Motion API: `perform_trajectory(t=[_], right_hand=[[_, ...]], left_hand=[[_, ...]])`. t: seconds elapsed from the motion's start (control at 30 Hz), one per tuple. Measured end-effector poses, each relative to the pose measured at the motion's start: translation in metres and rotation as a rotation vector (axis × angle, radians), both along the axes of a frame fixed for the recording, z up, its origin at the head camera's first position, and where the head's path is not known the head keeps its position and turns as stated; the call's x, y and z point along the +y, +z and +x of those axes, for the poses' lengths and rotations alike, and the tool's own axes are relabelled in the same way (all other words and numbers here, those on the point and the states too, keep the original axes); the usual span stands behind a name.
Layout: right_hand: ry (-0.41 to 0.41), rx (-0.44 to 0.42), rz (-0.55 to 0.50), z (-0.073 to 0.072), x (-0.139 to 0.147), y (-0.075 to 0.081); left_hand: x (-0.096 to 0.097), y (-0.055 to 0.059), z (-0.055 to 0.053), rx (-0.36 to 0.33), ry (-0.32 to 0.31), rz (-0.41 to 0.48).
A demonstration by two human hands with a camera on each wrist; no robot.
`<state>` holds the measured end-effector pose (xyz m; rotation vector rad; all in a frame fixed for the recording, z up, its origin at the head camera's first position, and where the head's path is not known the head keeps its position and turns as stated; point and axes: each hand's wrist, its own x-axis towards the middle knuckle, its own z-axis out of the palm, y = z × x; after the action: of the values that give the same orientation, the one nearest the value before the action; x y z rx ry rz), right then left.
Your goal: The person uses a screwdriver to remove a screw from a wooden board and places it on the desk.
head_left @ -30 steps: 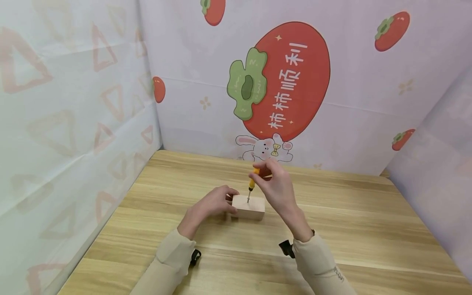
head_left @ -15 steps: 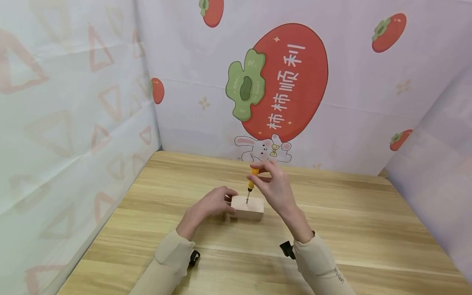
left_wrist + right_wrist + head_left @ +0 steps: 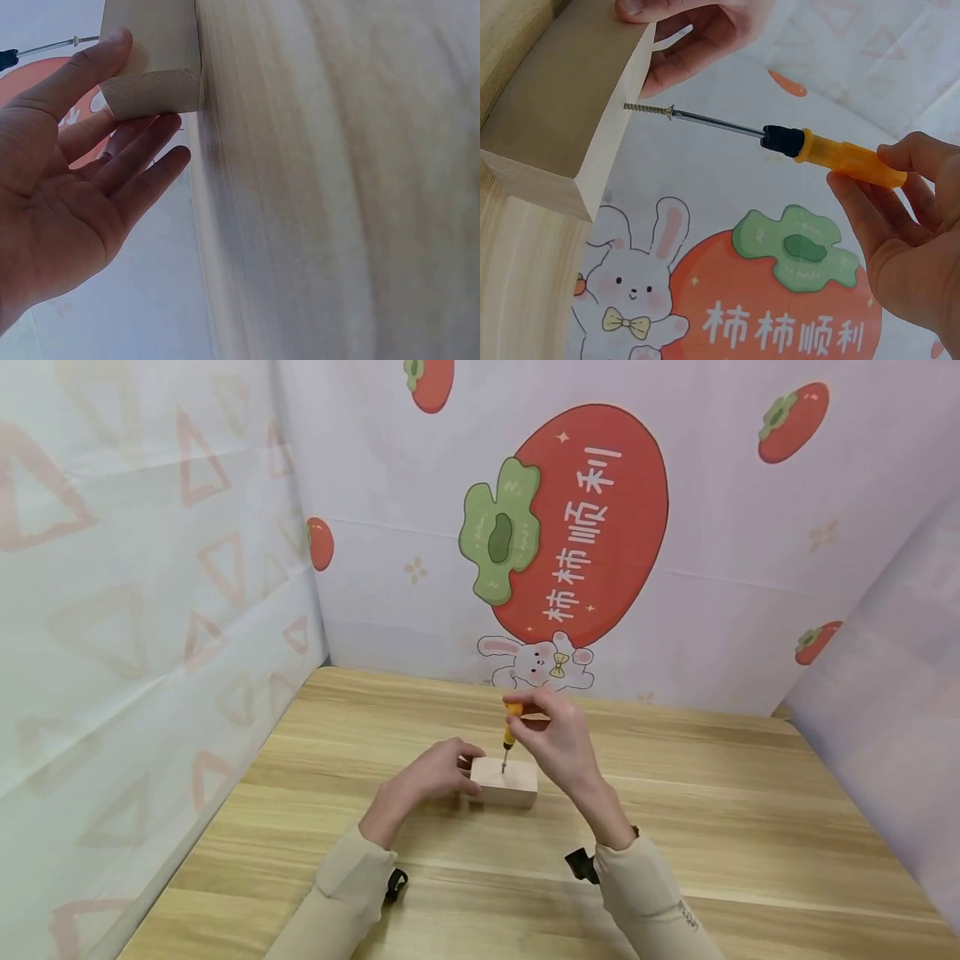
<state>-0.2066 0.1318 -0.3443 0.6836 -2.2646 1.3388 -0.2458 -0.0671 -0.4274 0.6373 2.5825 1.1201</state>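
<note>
A pale wooden block [image 3: 510,794] lies on the wooden table, its left end gripped between the thumb and fingers of my left hand [image 3: 431,770]. Out of the block's top face stands a screw [image 3: 648,109], with much of its thread showing. My right hand [image 3: 562,739] pinches the yellow handle of a screwdriver [image 3: 847,159] between thumb and fingertips. The screwdriver's thin metal shaft [image 3: 718,123] meets the screw head, nearly in line with it. In the left wrist view, my thumb presses the block's near side while the fingers reach round its end.
The wood-grain table [image 3: 712,827] extends to both sides and toward me. Behind it hangs a backdrop [image 3: 390,610] printed with persimmons and a rabbit. A pale cloth wall [image 3: 172,635] closes the left side. Black wrist straps [image 3: 582,865] show at the sleeves.
The top of the screwdriver handle has tipped slightly left, and the right hand's fingers have shifted on it. The block and left hand stay in place.
</note>
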Motion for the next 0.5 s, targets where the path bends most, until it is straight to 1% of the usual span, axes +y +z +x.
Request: perform_trajectory(t=[0.13,0.27,0.37,0.5], right_hand=[[0.028,-0.009,-0.001,0.0011,-0.0022,-0.0003],[0.02,-0.012,0.008,0.0023,-0.0037,0.0003],[-0.003,-0.014,0.017,0.0026,-0.0034,0.0],[-0.053,-0.011,0.038,0.003,-0.0022,-0.0001]], left_hand=[[-0.0001,0.0007,0.0009,-0.006,0.011,0.002],[-0.0001,0.001,0.0016,-0.013,0.015,0.002],[0.0,0.0,0.0015,-0.017,0.014,-0.001],[-0.0008,-0.0006,0.0015,-0.009,0.013,0.002]])
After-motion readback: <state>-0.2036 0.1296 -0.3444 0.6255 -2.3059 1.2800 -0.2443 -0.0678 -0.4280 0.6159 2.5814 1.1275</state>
